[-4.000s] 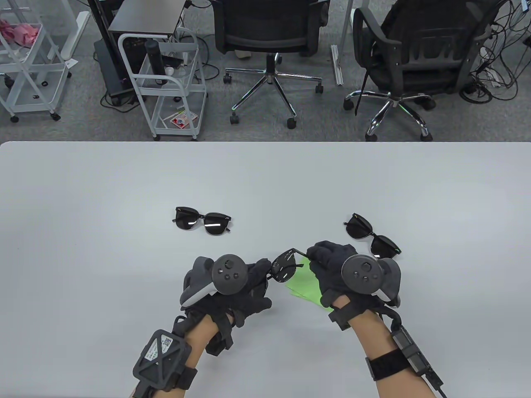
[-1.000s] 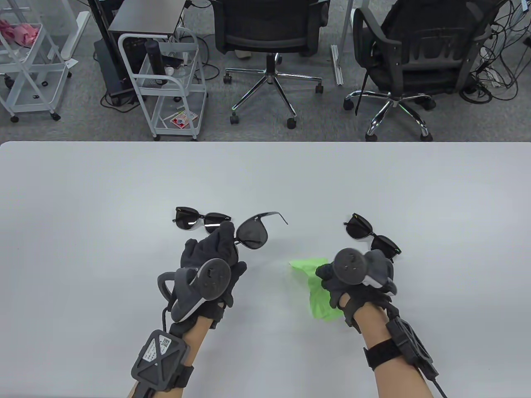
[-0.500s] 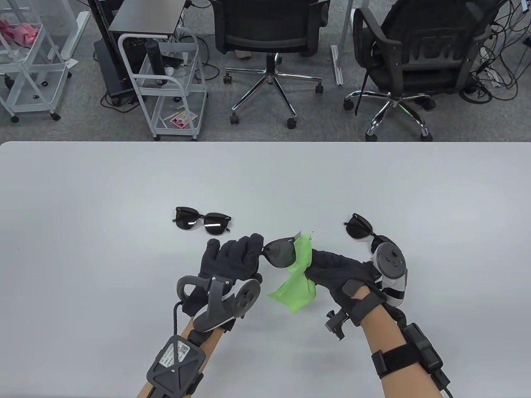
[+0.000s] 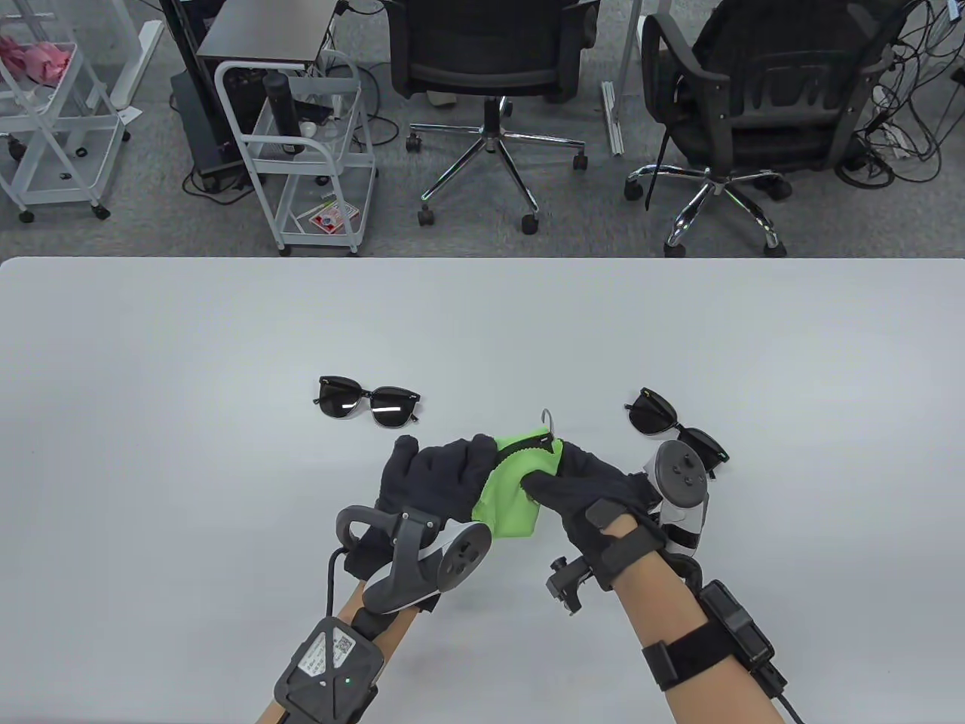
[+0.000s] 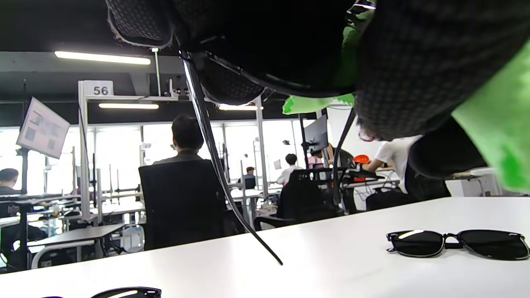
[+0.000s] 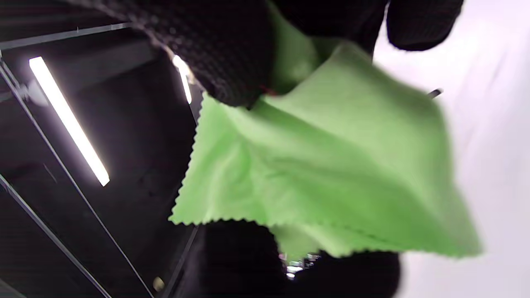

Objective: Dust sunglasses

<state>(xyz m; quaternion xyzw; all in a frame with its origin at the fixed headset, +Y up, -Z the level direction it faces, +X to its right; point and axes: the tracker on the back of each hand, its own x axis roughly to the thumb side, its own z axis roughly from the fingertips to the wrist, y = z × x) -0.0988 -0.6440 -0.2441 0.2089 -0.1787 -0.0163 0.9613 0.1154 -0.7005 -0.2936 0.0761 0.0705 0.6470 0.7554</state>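
**Cloth now on lens: wipe under way**

Since half a second ago, green cloth [image 4: 513, 490] has moved over the held sunglasses [image 4: 544, 424], covering the lens. Left hand [image 4: 433, 479] grips the frame above the tabletop [image 4: 151, 452]; right hand [image 4: 584, 486] pinches cloth against it. Judgement: light circular strokes, steady frame, avoid stressing the temple. Farther off: left pair [image 4: 367, 400], right pair [image 4: 675, 428], lying untouched.

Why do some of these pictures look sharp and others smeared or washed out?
Table view: even light, sharp, soft shadows under the hands. Left wrist view: bright windows behind darken the gloved fingers; the sunglasses on the table stay crisp. Right wrist view: the green cloth is blurred, with ceiling-light glare.
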